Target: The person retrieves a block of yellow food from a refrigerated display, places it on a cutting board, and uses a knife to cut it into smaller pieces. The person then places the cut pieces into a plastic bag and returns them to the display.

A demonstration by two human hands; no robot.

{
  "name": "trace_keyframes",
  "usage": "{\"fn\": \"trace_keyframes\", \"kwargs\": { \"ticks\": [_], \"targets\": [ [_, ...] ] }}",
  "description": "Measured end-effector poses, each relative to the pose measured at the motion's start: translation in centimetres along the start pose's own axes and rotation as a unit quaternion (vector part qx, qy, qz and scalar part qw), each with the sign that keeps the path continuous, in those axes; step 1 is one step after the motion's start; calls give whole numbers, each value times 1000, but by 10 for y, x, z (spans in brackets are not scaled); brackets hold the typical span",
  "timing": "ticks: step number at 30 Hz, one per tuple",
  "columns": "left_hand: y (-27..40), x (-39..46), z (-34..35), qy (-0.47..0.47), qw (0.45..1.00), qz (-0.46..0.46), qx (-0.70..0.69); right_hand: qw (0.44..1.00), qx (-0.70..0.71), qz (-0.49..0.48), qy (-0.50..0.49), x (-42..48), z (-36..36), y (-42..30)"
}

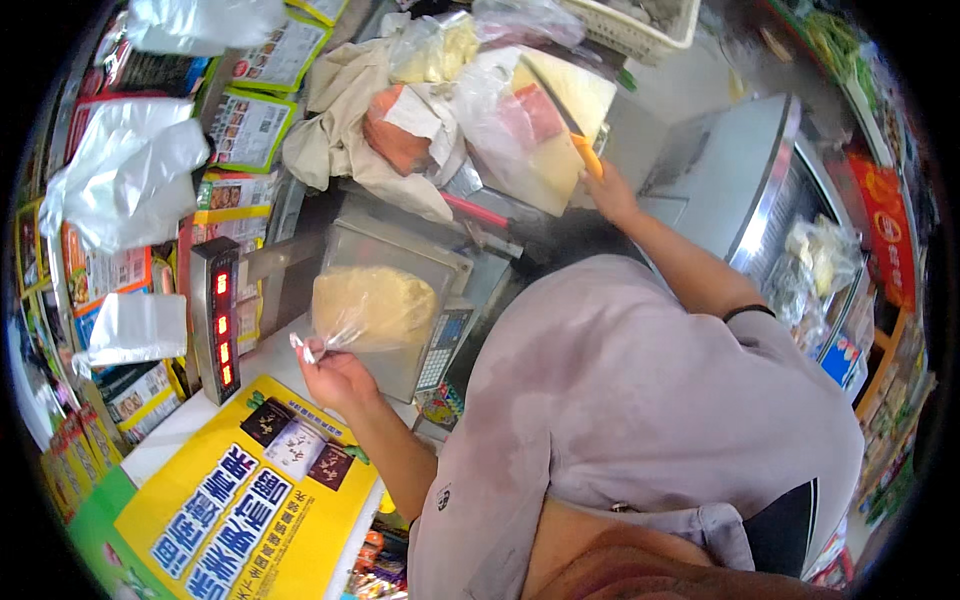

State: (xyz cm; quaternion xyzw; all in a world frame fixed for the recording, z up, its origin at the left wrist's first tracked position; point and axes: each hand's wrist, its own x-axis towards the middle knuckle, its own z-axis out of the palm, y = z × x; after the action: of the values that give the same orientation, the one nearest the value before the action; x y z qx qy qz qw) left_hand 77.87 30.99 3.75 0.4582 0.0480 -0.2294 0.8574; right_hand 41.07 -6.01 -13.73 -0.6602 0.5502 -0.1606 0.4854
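My left hand [337,379] grips the gathered neck of a clear plastic bag [352,322]. Inside the bag is a pale yellow block of food [375,300], resting on the metal pan of a digital scale [352,240]. To the right, my right hand [613,196] holds a knife by its orange handle [587,155]. The dark knife blade [551,94] lies over a pale yellow cutting board [585,82]. A reddish block [536,112] sits beside the blade, partly under a clear plastic bag [480,97].
A beige cloth [330,112] and a reddish-brown piece [390,135] lie left of the board. The lit scale display [217,322] stands near hanging plastic bags [127,172] and packaged goods. A yellow printed mat [247,487] covers the near counter. At right is a steel-edged cabinet [720,172].
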Motion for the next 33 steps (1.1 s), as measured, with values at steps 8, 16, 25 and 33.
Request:
{"fn": "trace_keyframes", "kwargs": {
  "ticks": [8, 16, 25, 33],
  "targets": [
    [-10, 28, -28, 118, 841, -74, 523, 987, -115, 39, 109, 60, 11, 105],
    [-125, 10, 181, -207, 704, 1, 680, 965, -214, -99, 116, 154, -30, 85],
    [-377, 123, 159, -200, 762, 2, 616, 981, 115, 87, -131, 75, 67, -24],
    [-314, 57, 175, -109, 880, -90, 454, 934, -55, -352, -15, 71, 3, -74]
  ]
}}
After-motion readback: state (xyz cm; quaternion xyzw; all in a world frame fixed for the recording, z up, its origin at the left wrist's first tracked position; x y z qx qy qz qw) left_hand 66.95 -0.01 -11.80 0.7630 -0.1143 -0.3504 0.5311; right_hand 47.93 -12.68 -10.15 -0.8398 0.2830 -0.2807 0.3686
